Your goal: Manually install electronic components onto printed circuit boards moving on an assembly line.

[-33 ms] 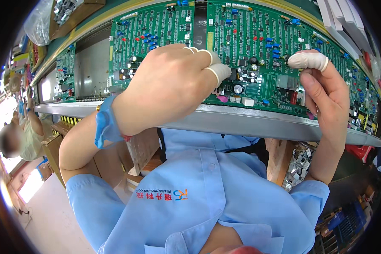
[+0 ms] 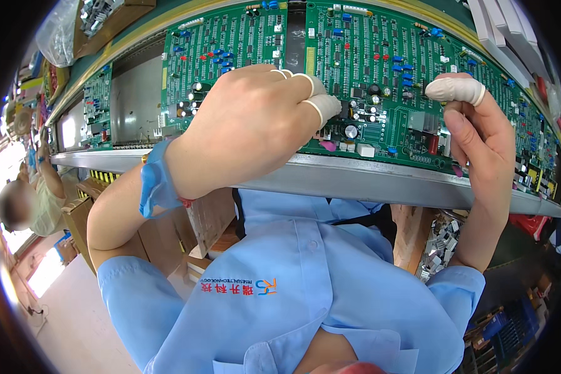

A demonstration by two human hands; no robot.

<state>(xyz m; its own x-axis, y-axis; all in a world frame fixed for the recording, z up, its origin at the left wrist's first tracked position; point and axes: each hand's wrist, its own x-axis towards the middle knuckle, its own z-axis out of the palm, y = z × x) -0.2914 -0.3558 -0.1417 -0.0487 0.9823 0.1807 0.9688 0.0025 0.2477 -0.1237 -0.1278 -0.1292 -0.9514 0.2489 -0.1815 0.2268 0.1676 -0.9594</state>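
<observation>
My left hand reaches over a green circuit board, knuckles up, with white finger cots on its fingers. Its fingers are curled together near the board's black capacitors; whatever they may hold is hidden beneath them. Over the same board's right part, my right hand is bent with a finger cot on the forefinger. Its thumb sits apart below that finger, and nothing shows between them. Another green board lies to the left, partly covered by my left hand.
A metal rail runs along the boards' near edge. At the back left stands a cardboard box of metal parts; white strips lie at the back right. Silvery parts fill a bin below. Another person is at far left.
</observation>
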